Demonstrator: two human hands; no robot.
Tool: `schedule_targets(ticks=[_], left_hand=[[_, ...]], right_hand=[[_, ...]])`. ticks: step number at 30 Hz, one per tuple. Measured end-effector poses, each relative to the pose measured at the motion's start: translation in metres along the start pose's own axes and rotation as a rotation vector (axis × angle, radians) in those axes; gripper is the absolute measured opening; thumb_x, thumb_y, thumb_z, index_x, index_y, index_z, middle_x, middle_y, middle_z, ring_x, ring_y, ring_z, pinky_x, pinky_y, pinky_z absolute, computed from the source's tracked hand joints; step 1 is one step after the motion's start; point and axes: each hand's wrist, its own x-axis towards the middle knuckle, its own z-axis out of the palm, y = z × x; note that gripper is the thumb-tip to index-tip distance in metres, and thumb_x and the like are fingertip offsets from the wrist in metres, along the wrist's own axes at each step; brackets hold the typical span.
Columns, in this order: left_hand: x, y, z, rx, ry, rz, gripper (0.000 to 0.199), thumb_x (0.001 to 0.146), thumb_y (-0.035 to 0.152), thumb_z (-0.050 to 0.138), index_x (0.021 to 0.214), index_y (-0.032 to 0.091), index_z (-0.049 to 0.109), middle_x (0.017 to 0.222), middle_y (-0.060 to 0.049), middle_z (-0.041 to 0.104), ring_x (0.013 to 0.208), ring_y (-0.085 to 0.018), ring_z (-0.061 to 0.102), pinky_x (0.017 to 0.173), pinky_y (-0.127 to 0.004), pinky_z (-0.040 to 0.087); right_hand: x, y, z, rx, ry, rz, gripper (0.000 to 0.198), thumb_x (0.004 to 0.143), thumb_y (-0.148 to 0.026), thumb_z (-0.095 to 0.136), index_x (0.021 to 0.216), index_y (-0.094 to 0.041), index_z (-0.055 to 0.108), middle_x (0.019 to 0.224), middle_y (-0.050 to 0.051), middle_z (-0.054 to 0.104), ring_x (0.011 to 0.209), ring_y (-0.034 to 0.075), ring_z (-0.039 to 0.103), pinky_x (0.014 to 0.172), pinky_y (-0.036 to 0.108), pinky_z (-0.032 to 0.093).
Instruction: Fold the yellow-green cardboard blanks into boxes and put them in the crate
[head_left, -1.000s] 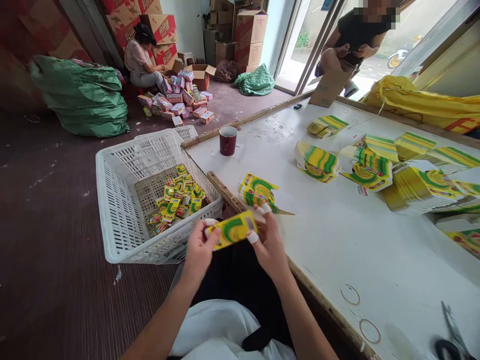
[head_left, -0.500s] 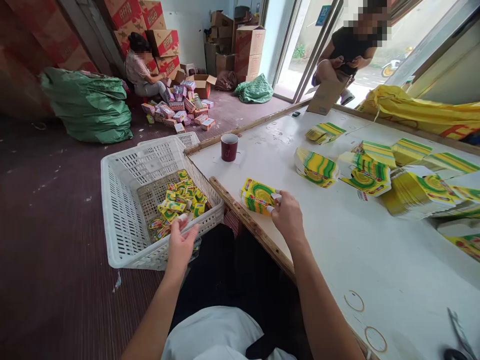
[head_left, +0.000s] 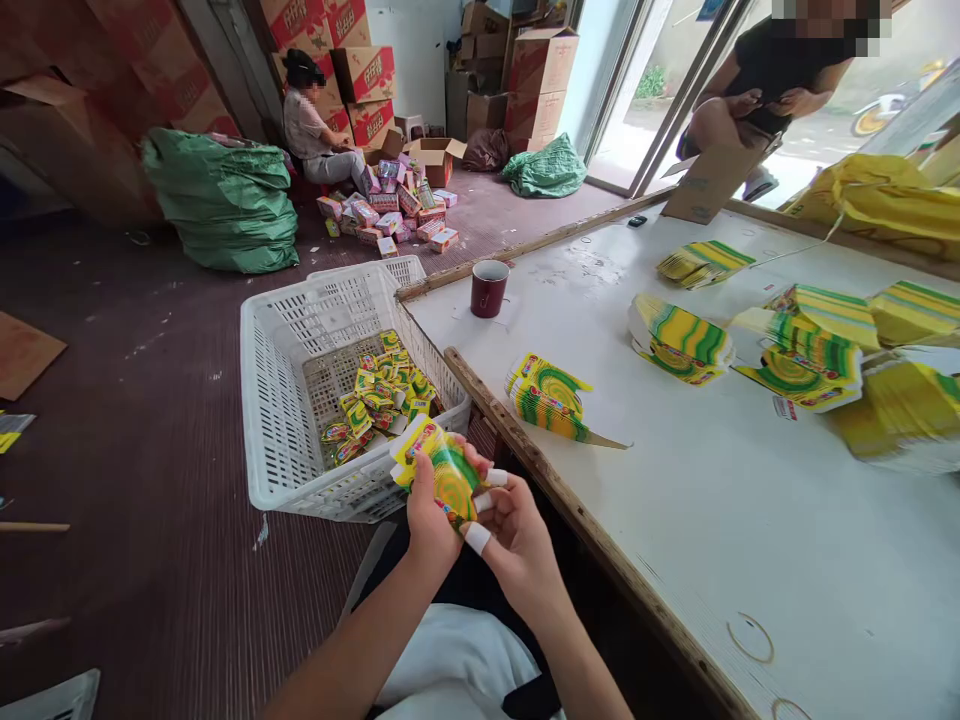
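A yellow-and-green printed carton (head_left: 444, 468) is between my two hands, over the near edge of the crate. My left hand (head_left: 433, 515) grips it, thumb across its printed face. White tape wraps several fingertips of my right hand (head_left: 521, 548), which pinches the carton's lower right end. A stack of flat cartons (head_left: 551, 395) in the same print lies on the white table (head_left: 675, 520), near its wooden edge. Left of the table, a white plastic crate (head_left: 259, 400) holds a heap of small folded cartons (head_left: 375, 395).
A dark red cup (head_left: 490, 290) stands on the table's far left part. More carton stacks (head_left: 679, 345) lie to the right. One person (head_left: 322, 135) sits on the floor by a pile of small boxes (head_left: 386, 210); another person (head_left: 780, 80) sits by the doorway. A green sack (head_left: 221, 205) stands behind the crate.
My right hand has left the stack on the table and come back to my left hand. A carton is now held between both hands. The view has shifted left.
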Motion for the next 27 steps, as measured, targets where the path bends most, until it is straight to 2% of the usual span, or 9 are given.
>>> schedule_targets(ticks=[3, 6, 10, 13, 16, 20, 23, 25, 27], left_hand=[[0.0, -0.004, -0.006, -0.002, 0.111, 0.049, 0.057, 0.061, 0.072, 0.073, 0.078, 0.021, 0.053, 0.063, 0.005, 0.05, 0.054, -0.01, 0.05, 0.057, -0.025, 0.048], [-0.002, -0.012, -0.016, 0.117, 0.159, 0.068, 0.059, 0.065, 0.076, 0.068, 0.082, 0.021, 0.055, 0.069, 0.004, 0.052, 0.057, -0.01, 0.049, 0.056, -0.024, 0.046], [-0.008, -0.013, -0.024, 0.247, 0.075, 0.097, 0.06, 0.065, 0.076, 0.067, 0.089, 0.021, 0.061, 0.081, 0.0, 0.061, 0.07, -0.014, 0.057, 0.065, -0.026, 0.05], [-0.015, -0.009, -0.023, 0.302, 0.039, 0.091, 0.046, 0.064, 0.059, 0.08, 0.085, 0.02, 0.065, 0.073, 0.002, 0.064, 0.065, -0.013, 0.058, 0.065, -0.026, 0.05], [-0.019, -0.005, -0.023, 0.377, -0.018, 0.042, 0.042, 0.066, 0.056, 0.079, 0.082, 0.019, 0.069, 0.071, 0.0, 0.069, 0.065, -0.016, 0.063, 0.066, -0.028, 0.052], [-0.016, 0.011, -0.031, 0.43, -0.108, 0.08, 0.056, 0.066, 0.066, 0.074, 0.096, 0.019, 0.07, 0.095, -0.007, 0.075, 0.086, -0.022, 0.068, 0.08, -0.032, 0.052], [-0.015, 0.037, -0.036, 0.559, -0.201, 0.16, 0.072, 0.065, 0.074, 0.069, 0.111, 0.019, 0.067, 0.111, -0.013, 0.072, 0.103, -0.026, 0.067, 0.091, -0.036, 0.05], [-0.02, 0.051, -0.035, 0.782, -0.336, 0.172, 0.075, 0.059, 0.065, 0.08, 0.117, 0.02, 0.065, 0.121, -0.015, 0.068, 0.116, -0.031, 0.062, 0.102, -0.04, 0.044], [-0.027, 0.055, -0.031, 1.03, -0.479, 0.153, 0.089, 0.041, 0.05, 0.093, 0.121, 0.022, 0.064, 0.127, -0.015, 0.065, 0.122, -0.036, 0.057, 0.105, -0.045, 0.042]], right_hand=[[-0.005, 0.006, 0.005, 0.036, -0.032, 0.044, 0.038, 0.075, -0.03, 0.076, 0.106, -0.025, 0.056, 0.086, -0.001, 0.062, 0.075, 0.013, 0.061, 0.07, 0.026, 0.055], [-0.002, 0.008, -0.001, -0.018, -0.013, 0.058, 0.04, 0.071, -0.036, 0.08, 0.104, -0.024, 0.06, 0.082, -0.001, 0.064, 0.071, 0.014, 0.06, 0.066, 0.026, 0.055], [0.001, 0.007, -0.015, -0.061, 0.093, 0.0, 0.031, 0.071, -0.039, 0.079, 0.094, -0.022, 0.065, 0.083, 0.001, 0.069, 0.074, 0.017, 0.065, 0.069, 0.029, 0.057], [-0.005, 0.006, -0.024, -0.061, 0.095, 0.016, 0.023, 0.076, -0.041, 0.076, 0.082, -0.021, 0.067, 0.073, 0.0, 0.07, 0.065, 0.016, 0.065, 0.063, 0.03, 0.058], [-0.015, 0.006, -0.035, -0.084, 0.091, 0.015, 0.023, 0.081, -0.044, 0.07, 0.079, -0.021, 0.068, 0.068, 0.0, 0.069, 0.06, 0.016, 0.064, 0.057, 0.029, 0.057], [-0.024, -0.005, -0.06, -0.44, 0.093, -0.214, 0.013, 0.088, -0.031, 0.061, 0.085, -0.025, 0.072, 0.075, 0.001, 0.069, 0.067, 0.018, 0.064, 0.059, 0.03, 0.053], [-0.027, -0.019, -0.075, -0.849, 0.011, -0.465, 0.027, 0.092, -0.016, 0.051, 0.085, -0.029, 0.074, 0.077, 0.002, 0.07, 0.073, 0.019, 0.061, 0.066, 0.033, 0.05], [-0.029, -0.027, -0.075, -1.014, -0.076, -0.575, 0.033, 0.094, -0.011, 0.047, 0.088, -0.03, 0.074, 0.078, 0.001, 0.072, 0.075, 0.02, 0.06, 0.069, 0.034, 0.047], [-0.03, -0.031, -0.068, -1.08, -0.155, -0.637, 0.031, 0.095, -0.01, 0.048, 0.09, -0.029, 0.072, 0.08, 0.0, 0.073, 0.075, 0.019, 0.06, 0.07, 0.034, 0.045]])
